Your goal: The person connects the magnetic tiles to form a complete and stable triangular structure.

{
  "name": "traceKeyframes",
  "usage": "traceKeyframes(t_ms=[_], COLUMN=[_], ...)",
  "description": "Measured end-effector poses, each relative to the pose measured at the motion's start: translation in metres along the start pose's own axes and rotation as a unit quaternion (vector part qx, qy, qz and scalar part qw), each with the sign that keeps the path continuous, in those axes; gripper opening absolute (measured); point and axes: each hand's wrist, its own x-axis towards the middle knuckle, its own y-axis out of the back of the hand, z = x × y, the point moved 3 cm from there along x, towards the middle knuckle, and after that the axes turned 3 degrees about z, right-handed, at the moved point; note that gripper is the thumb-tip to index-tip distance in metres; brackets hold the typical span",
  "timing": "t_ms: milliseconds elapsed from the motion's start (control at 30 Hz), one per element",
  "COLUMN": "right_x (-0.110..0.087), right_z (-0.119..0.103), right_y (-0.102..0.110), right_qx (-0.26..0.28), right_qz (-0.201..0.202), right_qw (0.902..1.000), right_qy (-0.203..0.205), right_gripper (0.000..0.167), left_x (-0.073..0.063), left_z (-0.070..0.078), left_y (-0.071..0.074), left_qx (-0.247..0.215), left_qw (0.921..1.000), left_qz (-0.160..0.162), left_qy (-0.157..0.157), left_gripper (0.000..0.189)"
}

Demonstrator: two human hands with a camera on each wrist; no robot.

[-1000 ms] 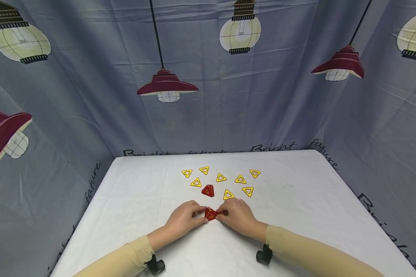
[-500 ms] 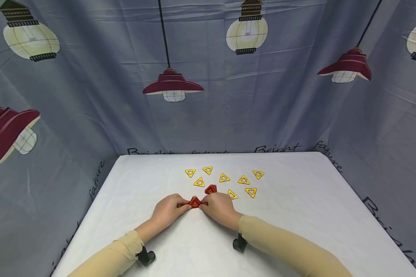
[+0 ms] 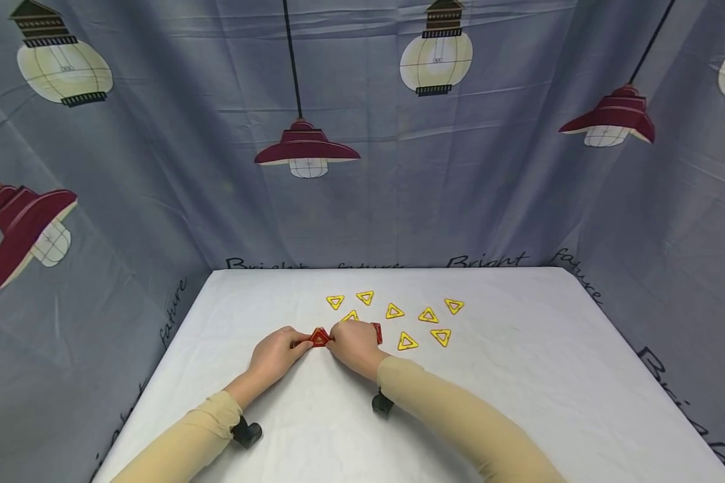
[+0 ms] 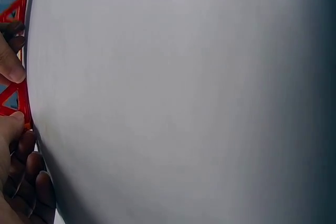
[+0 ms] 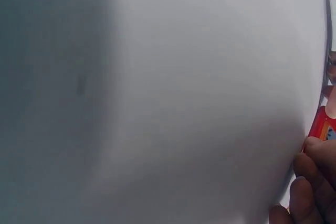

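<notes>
A small red pyramid of triangular frames (image 3: 319, 337) stands on the white table between both hands. My left hand (image 3: 276, 355) pinches its left side with thumb and fingers. From the right, my right hand (image 3: 355, 345) pinches its other side. In the left wrist view, a thumb presses the lower end of the red frame (image 4: 22, 103). The right wrist view catches only a corner of the red piece (image 5: 316, 123) between fingertips. A second red piece (image 3: 377, 333) shows behind the right hand, mostly covered by it.
Several yellow triangle frames (image 3: 429, 320) lie scattered flat across the middle and back of the white table (image 3: 507, 402). One of them is partly hidden behind the right hand. A grey curtain (image 3: 362, 221) printed with lamps surrounds the table.
Both hands have moved left and slightly away from the body with the red pyramid held between them. The right hand now covers most of the second red piece; the view has shifted slightly.
</notes>
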Motion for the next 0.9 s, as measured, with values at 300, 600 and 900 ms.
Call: traceKeyframes(t_ms=[300, 600, 900], right_x=[0.009, -0.01, -0.041], right_z=[-0.015, -0.005, 0.038], right_y=[-0.001, 0.015, 0.056], right_qx=[0.018, 0.093, 0.144], right_qz=[-0.003, -0.034, -0.015], right_qw=[0.9997, 0.995, 0.9895], right_qy=[-0.015, 0.008, 0.011], right_gripper=[0.015, 0.022, 0.023], left_x=[-0.001, -0.003, 0.001], left_z=[-0.015, -0.013, 0.029], left_y=[0.007, 0.019, 0.038], left_qx=[0.003, -0.016, -0.045], left_qw=[0.9999, 0.9992, 0.9961], left_qz=[0.013, 0.016, 0.064], left_qy=[0.009, 0.033, -0.041], left_gripper=[0.024, 0.036, 0.035])
